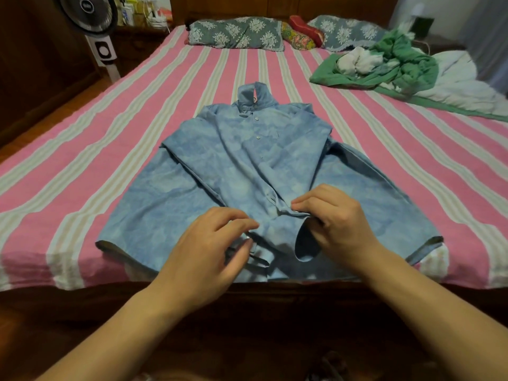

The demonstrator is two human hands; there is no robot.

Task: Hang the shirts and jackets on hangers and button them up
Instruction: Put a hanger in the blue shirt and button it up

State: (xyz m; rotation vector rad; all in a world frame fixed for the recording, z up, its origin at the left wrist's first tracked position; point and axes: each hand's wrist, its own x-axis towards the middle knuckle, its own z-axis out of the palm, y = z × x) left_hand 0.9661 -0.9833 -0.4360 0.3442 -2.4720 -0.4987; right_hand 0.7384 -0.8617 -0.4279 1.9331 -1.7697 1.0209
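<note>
Pink-and-pale striped sheeting covers the bed [110, 138], which fills most of the head view. At 1 o'clock on the bed lies a heap of green and white laundry [384, 64], well apart from the work area. At 12 o'clock, along the headboard, rest two grey floral pillows [236, 33] with a red patterned cushion [301, 34] between them. At 10 o'clock, beside the bed, stands a pedestal fan [93, 20].

Centre frame, the blue shirt [247, 166] lies flat on the sheet, front side up, collar toward 12 o'clock, hem at the near bed edge at 6 o'clock. Upper placket buttons [258, 137] appear fastened; the lower front hangs apart near the hem.

The left hand [209, 254] sits at 7 o'clock of the shirt centre, thumb and curled fingers pinching a placket edge near the hem. The right hand [332, 224] sits at 5 o'clock, fingers curled, gripping the opposite front edge, which is lifted clear of the sheet. Both hands are near each other, not touching.
</note>
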